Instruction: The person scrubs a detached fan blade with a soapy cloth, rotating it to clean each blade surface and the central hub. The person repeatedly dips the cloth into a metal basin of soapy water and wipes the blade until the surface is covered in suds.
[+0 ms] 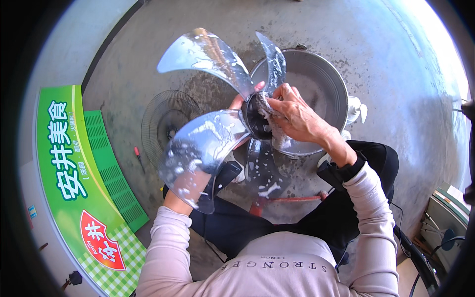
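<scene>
A clear plastic fan blade assembly [206,128] with several blades is spotted with white suds. My left hand [236,103] supports it from behind at the dark hub [256,120]; the blades cover part of that hand, and its forearm shows through the lowest left blade. In my right hand [298,113] is a wet, sudsy grey cloth [278,131], pressed onto the hub. Under and beyond the right side of the assembly stands a round metal tub [340,89] holding cloudy, soapy water.
A wire fan guard [169,107] lies on the wet concrete floor, left of the blades. Near it is a red-handled screwdriver [138,156]. A white pump bottle [354,110] stands beside the tub. A green printed cabinet [70,148] lines the left; a red frame [293,199] sits between my legs.
</scene>
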Demonstrator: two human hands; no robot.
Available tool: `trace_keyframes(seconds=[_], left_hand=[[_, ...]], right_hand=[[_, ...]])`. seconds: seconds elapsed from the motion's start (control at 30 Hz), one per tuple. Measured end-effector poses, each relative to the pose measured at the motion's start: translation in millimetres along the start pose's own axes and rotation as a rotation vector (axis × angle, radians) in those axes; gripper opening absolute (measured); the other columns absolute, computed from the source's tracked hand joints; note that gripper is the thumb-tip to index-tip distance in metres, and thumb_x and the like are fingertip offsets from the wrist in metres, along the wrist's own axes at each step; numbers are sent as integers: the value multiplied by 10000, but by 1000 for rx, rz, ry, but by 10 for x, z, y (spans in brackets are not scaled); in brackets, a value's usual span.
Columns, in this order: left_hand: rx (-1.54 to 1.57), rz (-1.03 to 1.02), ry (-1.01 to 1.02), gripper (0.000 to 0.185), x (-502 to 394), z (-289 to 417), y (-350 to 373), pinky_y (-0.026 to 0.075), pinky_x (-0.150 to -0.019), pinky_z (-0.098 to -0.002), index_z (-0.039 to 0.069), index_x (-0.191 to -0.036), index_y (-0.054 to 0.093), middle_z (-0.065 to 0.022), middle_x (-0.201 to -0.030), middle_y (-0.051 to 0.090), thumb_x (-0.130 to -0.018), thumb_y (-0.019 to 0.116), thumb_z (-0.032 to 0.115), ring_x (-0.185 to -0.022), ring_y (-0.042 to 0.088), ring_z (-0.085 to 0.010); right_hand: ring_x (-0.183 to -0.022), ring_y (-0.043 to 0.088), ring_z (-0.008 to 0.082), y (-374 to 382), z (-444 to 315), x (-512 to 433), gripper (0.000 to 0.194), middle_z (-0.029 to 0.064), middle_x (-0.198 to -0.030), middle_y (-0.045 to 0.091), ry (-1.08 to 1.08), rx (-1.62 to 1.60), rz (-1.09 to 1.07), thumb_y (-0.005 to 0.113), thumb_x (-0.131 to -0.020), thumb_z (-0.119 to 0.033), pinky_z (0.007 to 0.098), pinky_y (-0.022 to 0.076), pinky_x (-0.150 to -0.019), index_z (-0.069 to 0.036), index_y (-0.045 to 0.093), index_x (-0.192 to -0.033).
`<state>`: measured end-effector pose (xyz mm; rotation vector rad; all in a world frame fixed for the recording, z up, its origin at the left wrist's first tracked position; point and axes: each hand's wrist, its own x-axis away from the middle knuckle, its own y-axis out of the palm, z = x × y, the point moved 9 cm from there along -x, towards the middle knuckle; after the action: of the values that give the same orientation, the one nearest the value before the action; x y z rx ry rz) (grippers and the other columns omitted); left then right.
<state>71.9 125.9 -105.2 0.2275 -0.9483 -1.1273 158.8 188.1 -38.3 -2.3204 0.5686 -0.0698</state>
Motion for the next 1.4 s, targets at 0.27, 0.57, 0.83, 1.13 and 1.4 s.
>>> trace_keyframes(seconds=[0.27,0.57,0.83,1.13,1.4], left_hand=[[180,152,-226,443,-34,-125,197,459,-979,-411,89,-1287,508,-100,-1217,592,-950,493,375,-1096,587,-212],[229,-132,-52,552,31,-1,-144,395,-1053,-412,74,-1409,420,-100,-1354,525,-995,348,433,-1206,524,-232],[125,-34,-149,457,40,-69,-180,472,-974,-416,67,-1302,488,-112,-1199,612,-992,406,392,-1103,591,-241],[-43,139,-158,463,122,-30,150,513,-930,-350,58,-1305,479,-89,-1183,618,-1010,332,383,-1060,622,-196],[-191,141,-88,492,166,-10,222,529,-875,-343,61,-1238,545,-80,-1107,648,-972,373,437,-987,645,-199]], right_hand=[[-843,597,319,136,-56,-101,203,140,-794,622,22,236,-1,603,-718,-103,411,480,-830,-6,660,-886],[-637,472,109,-199,606,259,279,27,-647,535,689,-662,248,460,-807,-192,284,416,-623,46,606,-809],[-937,499,287,29,-22,15,329,144,-877,548,32,184,-59,587,-749,-110,427,399,-819,-60,651,-1067],[-957,509,229,111,-186,-27,263,76,-896,582,-142,476,22,637,-674,-110,372,394,-844,-49,644,-929],[-769,561,281,-210,-181,57,245,104,-754,598,-64,280,231,597,-609,-76,381,493,-721,-19,629,-845]])
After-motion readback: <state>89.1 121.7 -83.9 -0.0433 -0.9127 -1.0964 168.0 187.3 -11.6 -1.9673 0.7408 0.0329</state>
